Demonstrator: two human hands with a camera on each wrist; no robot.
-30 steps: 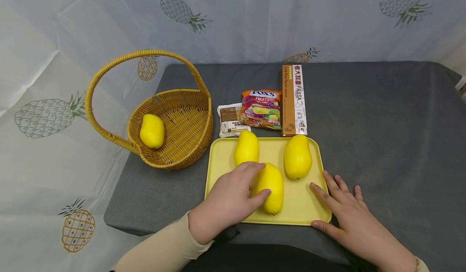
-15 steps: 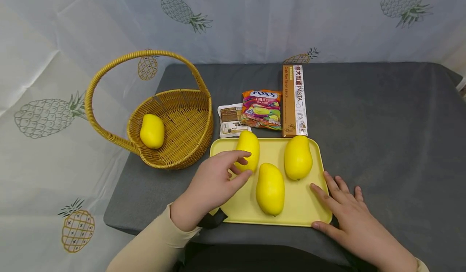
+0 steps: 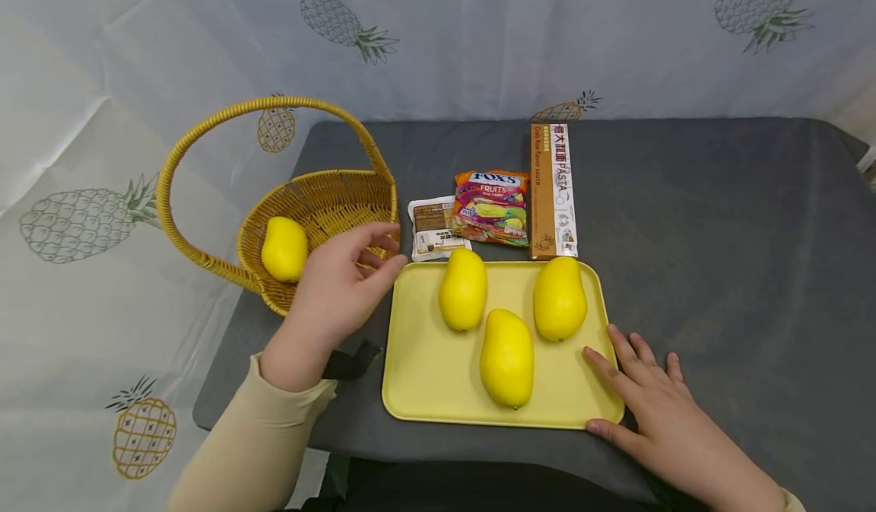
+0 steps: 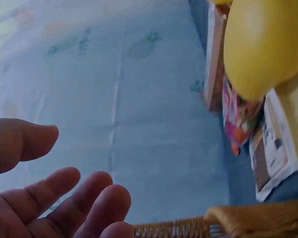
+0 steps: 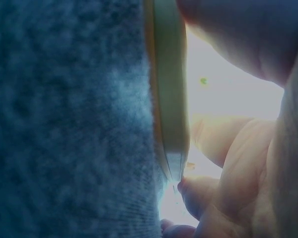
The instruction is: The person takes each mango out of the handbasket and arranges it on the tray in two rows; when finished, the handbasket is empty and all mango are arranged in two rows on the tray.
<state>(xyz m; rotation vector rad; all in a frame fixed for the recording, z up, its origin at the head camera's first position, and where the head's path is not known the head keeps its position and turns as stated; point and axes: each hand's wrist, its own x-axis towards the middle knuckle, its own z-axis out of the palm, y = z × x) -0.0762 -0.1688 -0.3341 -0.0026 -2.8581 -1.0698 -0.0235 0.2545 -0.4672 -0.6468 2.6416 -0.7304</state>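
Observation:
My left hand point(image 3: 342, 284) hovers at the near right side of the wicker basket point(image 3: 345, 181), fingers loosely bent and holding nothing. In the basket's left part lies a yellow mango point(image 3: 284, 249). Three mangoes are on the yellow tray point(image 3: 431, 390): a back left mango point(image 3: 463, 289), a back right mango point(image 3: 560, 299) and a front mango point(image 3: 507, 358). My right hand point(image 3: 660, 405) rests with spread fingers at the tray's right edge. In the right wrist view, the thumb and fingers are around the tray's side point(image 5: 170, 89).
Behind the tray are a pasta box point(image 3: 553, 190), a candy bag point(image 3: 491, 206) and a small white and brown packet point(image 3: 434, 230). The basket's tall handle point(image 3: 274, 103) arches up. The grey table point(image 3: 718, 238) meets a pineapple-print curtain point(image 3: 438, 40).
My left hand has moved left, from around the front mango, past the back left mango, to the basket's near right side. The right hand has stayed at the tray's edge.

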